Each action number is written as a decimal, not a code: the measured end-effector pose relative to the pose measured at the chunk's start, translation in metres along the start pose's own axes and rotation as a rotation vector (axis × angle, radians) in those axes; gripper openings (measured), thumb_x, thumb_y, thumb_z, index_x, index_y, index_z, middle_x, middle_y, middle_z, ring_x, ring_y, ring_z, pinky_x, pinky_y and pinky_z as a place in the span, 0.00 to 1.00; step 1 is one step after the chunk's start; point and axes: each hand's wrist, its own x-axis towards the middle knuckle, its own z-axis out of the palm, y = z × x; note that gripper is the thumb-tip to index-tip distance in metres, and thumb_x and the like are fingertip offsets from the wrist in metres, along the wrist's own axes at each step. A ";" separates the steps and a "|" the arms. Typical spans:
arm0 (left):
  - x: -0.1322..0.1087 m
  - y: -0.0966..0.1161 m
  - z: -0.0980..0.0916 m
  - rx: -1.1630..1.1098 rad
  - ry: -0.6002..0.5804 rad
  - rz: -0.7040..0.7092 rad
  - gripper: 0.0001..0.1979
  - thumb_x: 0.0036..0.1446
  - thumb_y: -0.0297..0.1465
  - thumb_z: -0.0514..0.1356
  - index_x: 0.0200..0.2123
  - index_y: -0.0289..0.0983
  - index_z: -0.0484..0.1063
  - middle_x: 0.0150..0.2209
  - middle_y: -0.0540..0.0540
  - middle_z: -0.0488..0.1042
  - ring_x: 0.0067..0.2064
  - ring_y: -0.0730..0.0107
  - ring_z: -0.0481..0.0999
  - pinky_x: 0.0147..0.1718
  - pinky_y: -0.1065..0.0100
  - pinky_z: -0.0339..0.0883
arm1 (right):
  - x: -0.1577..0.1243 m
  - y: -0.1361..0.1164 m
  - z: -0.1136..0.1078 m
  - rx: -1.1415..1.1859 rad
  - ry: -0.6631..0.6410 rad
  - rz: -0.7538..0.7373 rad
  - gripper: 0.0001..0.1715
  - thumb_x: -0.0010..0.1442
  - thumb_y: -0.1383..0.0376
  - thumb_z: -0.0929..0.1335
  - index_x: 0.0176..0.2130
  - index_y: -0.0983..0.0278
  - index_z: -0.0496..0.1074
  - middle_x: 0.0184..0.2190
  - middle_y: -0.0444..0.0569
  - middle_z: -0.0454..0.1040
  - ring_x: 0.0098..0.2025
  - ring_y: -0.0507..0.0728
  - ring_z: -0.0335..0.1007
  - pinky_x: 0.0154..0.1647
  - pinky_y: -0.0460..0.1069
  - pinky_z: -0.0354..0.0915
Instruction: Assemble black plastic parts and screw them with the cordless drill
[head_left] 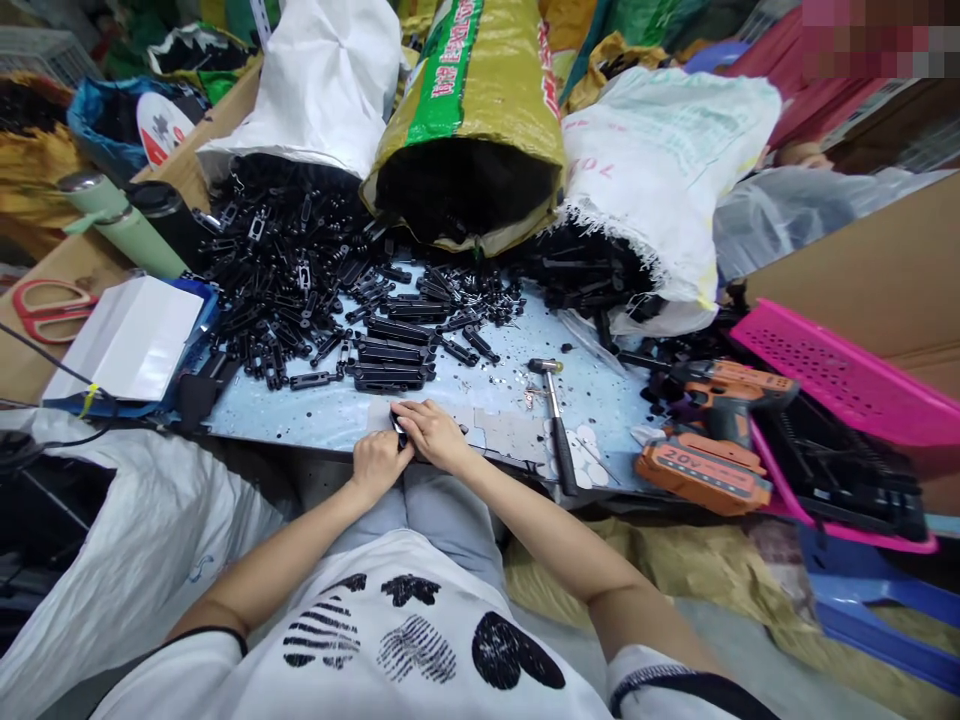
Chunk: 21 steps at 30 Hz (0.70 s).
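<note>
Part point(399, 427), small and dark, is at the near edge of the counter point(300, 414), before a black heap point(281, 270), left of a hammer point(558, 430); left hand point(377, 464) and right hand point(435, 437) have fingers clamped on it.

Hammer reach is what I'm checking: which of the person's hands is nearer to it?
Right. In the picture, the right hand is to the left of the hammer; the left hand is farther left, beyond the right.
</note>
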 end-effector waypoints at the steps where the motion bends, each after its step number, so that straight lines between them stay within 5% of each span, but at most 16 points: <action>1: 0.000 -0.003 -0.001 0.006 0.015 0.043 0.18 0.61 0.38 0.53 0.27 0.32 0.74 0.26 0.38 0.76 0.31 0.59 0.76 0.28 0.65 0.64 | -0.003 0.000 -0.003 0.000 0.002 -0.020 0.26 0.69 0.58 0.53 0.57 0.61 0.66 0.54 0.52 0.69 0.49 0.58 0.65 0.52 0.56 0.64; 3: 0.004 -0.010 -0.004 0.013 0.083 0.186 0.18 0.62 0.38 0.52 0.29 0.32 0.74 0.27 0.38 0.75 0.32 0.60 0.76 0.29 0.65 0.64 | -0.017 0.004 -0.014 -0.016 0.023 -0.099 0.26 0.68 0.55 0.54 0.59 0.60 0.64 0.57 0.52 0.65 0.54 0.58 0.63 0.54 0.57 0.62; 6: 0.022 -0.017 -0.008 0.001 0.177 0.601 0.18 0.62 0.40 0.52 0.43 0.34 0.73 0.41 0.37 0.75 0.44 0.59 0.74 0.40 0.63 0.65 | -0.057 0.025 -0.033 -0.168 0.158 -0.066 0.35 0.61 0.45 0.60 0.58 0.64 0.63 0.58 0.59 0.62 0.57 0.64 0.60 0.53 0.59 0.62; 9: 0.047 -0.010 -0.009 0.027 0.091 0.957 0.25 0.61 0.44 0.52 0.54 0.33 0.66 0.51 0.36 0.70 0.51 0.57 0.70 0.46 0.60 0.63 | -0.094 0.054 -0.042 -0.421 0.229 0.109 0.39 0.54 0.38 0.62 0.42 0.69 0.72 0.39 0.62 0.73 0.41 0.65 0.70 0.38 0.56 0.66; 12: 0.065 0.006 -0.010 0.086 -0.037 0.905 0.27 0.60 0.47 0.52 0.49 0.28 0.69 0.41 0.35 0.74 0.42 0.58 0.73 0.39 0.62 0.65 | -0.106 0.069 -0.048 -0.531 0.152 0.072 0.35 0.57 0.39 0.59 0.24 0.65 0.69 0.20 0.52 0.69 0.25 0.56 0.66 0.25 0.48 0.58; 15: 0.062 0.016 -0.025 0.048 -0.044 0.756 0.27 0.63 0.47 0.46 0.32 0.31 0.73 0.29 0.38 0.74 0.34 0.62 0.73 0.32 0.65 0.64 | -0.097 0.058 -0.071 -0.470 0.098 -0.103 0.35 0.60 0.40 0.56 0.20 0.64 0.65 0.17 0.49 0.66 0.21 0.52 0.62 0.22 0.47 0.52; 21: -0.001 0.026 -0.084 -0.561 0.047 0.824 0.35 0.65 0.45 0.29 0.23 0.37 0.66 0.19 0.45 0.67 0.23 0.69 0.67 0.23 0.67 0.60 | -0.085 -0.008 -0.126 0.115 -0.096 -0.574 0.34 0.64 0.43 0.51 0.22 0.61 0.62 0.16 0.45 0.60 0.21 0.52 0.58 0.23 0.49 0.54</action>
